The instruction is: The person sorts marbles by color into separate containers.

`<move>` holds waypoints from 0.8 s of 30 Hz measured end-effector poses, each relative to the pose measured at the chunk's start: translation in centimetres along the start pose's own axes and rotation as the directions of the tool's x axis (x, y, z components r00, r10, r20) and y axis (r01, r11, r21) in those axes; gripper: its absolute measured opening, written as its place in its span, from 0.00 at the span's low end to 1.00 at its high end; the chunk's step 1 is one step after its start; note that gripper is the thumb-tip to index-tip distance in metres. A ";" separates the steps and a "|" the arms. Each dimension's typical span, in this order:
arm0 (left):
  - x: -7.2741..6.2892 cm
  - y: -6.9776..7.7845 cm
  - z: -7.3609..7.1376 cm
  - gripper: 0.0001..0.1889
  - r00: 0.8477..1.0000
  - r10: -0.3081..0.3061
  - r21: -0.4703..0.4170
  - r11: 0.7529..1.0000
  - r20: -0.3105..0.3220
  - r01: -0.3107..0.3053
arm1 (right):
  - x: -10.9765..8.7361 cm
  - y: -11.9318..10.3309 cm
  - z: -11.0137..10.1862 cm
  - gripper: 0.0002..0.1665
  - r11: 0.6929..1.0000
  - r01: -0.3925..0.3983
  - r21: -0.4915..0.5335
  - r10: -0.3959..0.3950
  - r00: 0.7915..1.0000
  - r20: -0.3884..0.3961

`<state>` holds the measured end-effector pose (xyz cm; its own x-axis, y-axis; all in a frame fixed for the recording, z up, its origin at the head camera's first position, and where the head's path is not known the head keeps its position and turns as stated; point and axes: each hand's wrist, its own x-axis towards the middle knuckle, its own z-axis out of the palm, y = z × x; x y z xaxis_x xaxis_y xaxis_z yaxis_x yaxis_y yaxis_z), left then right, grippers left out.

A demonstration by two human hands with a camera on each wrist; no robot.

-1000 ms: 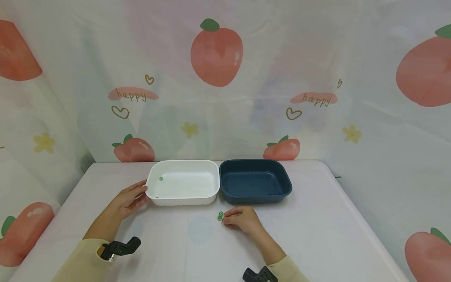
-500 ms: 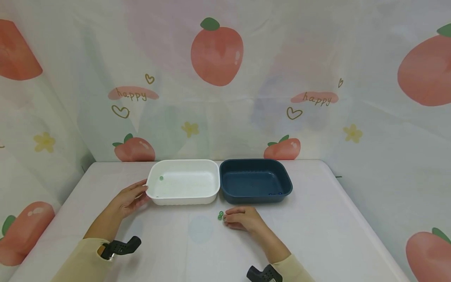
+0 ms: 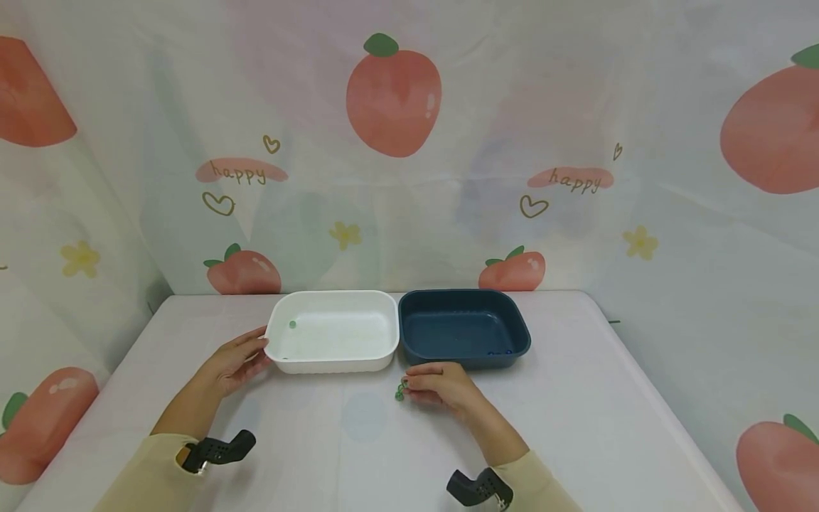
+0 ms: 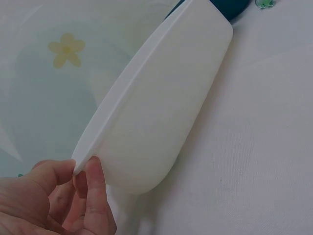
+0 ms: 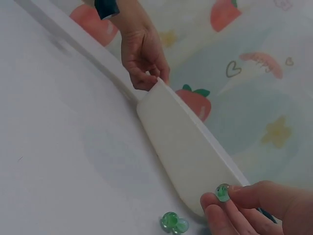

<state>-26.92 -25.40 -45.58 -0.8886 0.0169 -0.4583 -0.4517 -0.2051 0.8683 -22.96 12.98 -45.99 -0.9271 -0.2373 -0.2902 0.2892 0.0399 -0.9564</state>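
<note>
In the right wrist view, my right hand (image 5: 244,205) pinches a clear green glass marble (image 5: 223,192) between thumb and fingers. Just below it, several more green marbles (image 5: 173,223) lie together on the white tablecloth; in the head view the marbles (image 3: 399,396) sit left of that hand, in front of the tubs. My left hand (image 3: 235,364) grips the left end of a white rectangular tub (image 3: 342,365), thumb and fingers on its rim (image 4: 95,142). Inside that tub a green marble (image 3: 292,324) shows near the left side.
Beside the white tub stands a dark blue tub (image 3: 461,360), with several blue marbles (image 3: 500,353) near its front right corner. A white cloth covers the table (image 3: 576,427). Behind it hangs a fruit-print curtain (image 3: 409,213).
My right hand has moved slightly away from me, toward the tubs, and has lifted one green marble from the group. The left hand and both tubs stay where they were.
</note>
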 end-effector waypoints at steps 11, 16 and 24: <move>-0.1 -0.1 0.0 0.33 1.000 0.000 0.003 1.000 0.003 0.000 | 1.2 -2.1 0.9 0.22 0.999 0.049 -0.011 -0.049 0.998 0.029; -0.1 0.0 -0.1 0.32 1.000 -0.003 0.004 1.000 0.000 0.003 | 1.8 -3.1 1.4 0.22 0.999 0.030 -0.010 -0.030 0.999 0.018; -0.2 0.1 -0.1 0.32 1.000 -0.004 -0.012 1.000 0.016 0.004 | 2.9 -3.8 2.1 0.23 1.000 0.022 0.021 -0.022 1.000 -0.005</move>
<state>-26.78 -25.47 -45.45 -0.8879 0.0337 -0.4587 -0.4546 -0.2170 0.8639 -26.22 10.08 -43.17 -0.9344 -0.2330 -0.2694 0.2737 0.0142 -0.9617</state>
